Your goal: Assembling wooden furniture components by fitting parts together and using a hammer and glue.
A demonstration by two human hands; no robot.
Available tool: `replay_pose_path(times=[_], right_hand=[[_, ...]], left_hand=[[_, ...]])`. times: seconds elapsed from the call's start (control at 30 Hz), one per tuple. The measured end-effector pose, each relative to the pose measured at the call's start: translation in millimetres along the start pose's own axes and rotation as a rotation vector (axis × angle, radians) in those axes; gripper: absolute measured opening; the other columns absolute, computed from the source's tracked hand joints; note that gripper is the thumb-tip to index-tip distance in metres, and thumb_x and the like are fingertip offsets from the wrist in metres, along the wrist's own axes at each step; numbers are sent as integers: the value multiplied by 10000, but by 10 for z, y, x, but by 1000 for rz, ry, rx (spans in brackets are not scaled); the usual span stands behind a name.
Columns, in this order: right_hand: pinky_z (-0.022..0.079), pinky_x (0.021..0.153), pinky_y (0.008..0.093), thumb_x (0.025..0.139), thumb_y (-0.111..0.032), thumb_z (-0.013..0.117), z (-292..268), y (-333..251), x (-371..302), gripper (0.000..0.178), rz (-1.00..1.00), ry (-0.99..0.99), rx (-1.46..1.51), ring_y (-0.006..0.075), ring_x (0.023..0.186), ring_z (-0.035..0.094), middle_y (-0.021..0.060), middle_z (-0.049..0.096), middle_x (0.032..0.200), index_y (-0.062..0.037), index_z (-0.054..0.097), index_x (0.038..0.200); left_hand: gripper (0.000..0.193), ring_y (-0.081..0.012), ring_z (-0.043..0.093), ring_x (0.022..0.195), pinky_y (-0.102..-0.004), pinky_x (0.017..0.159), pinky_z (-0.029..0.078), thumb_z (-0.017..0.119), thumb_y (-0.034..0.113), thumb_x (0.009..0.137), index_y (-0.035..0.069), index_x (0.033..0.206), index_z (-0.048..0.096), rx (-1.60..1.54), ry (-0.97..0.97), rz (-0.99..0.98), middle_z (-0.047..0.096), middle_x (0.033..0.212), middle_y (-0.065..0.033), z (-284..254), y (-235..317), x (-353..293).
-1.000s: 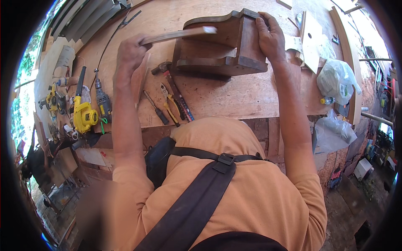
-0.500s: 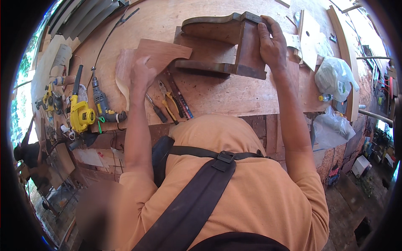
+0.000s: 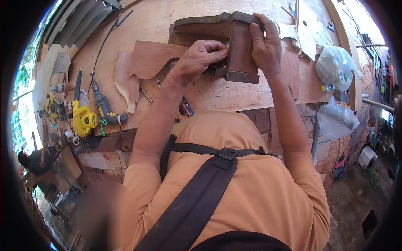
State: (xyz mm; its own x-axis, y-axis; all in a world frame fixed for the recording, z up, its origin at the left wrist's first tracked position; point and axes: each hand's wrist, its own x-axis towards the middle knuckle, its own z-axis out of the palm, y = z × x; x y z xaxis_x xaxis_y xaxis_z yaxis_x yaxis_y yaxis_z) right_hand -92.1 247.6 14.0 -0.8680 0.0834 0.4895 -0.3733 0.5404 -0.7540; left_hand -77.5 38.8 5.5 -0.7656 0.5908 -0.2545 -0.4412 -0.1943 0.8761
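A dark brown wooden frame [image 3: 243, 48], with a curved side and a square end block, rests on the workbench. My right hand [image 3: 266, 48] is closed around the right end of this frame, thumb on the near face and fingers over the far edge. My left hand [image 3: 203, 60] reaches into the frame's opening with thumb and fingers pinched together beside the end block. What sits in that pinch, if anything, is hidden. Left of my left wrist lies a curved reddish wooden panel [image 3: 153, 58], overlapping a paler cut piece [image 3: 123, 77].
On the bench's left side are a yellow blower [image 3: 83, 120] and a grey-yellow drill [image 3: 103, 106]. My left forearm partly covers hand tools below the panel. Plastic bags [image 3: 335, 67] lie at the right, near a long wooden strip [image 3: 349, 54]. Another person [image 3: 37, 161] is at far left.
My left hand has left the reddish panel and moved right into the dark frame's opening. The frame has shifted slightly left, with my right hand still on it.
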Motion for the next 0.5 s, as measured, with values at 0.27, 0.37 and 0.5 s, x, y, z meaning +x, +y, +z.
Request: replay_pose_path(times=[0.27,0.37,0.5], right_hand=[[461,946,386,960,-253,587,55,153,119,323,102,-13,25,315,1080,603,156,621,1153,-89,609,1238],[456,966,383,964,-254,573,105,205,206,330,109,-15,25,320,1107,597,163,620,1173,-89,608,1248],[457,980,379,963,-251,574,152,384,300,348,192,-39,73,317,1130,595,168,617,1212,-70,601,1258]], left_hand=[[225,-102,624,758,-249,696,510,682,225,928,2,954,687,863,407,11,695,853,-57,35,71,77],[344,-138,638,767,-280,700,526,717,319,903,-11,991,674,784,565,75,696,887,-85,29,69,31],[529,-173,649,792,-296,715,535,748,406,870,-61,1085,626,22,422,3,686,939,-122,100,242,301]])
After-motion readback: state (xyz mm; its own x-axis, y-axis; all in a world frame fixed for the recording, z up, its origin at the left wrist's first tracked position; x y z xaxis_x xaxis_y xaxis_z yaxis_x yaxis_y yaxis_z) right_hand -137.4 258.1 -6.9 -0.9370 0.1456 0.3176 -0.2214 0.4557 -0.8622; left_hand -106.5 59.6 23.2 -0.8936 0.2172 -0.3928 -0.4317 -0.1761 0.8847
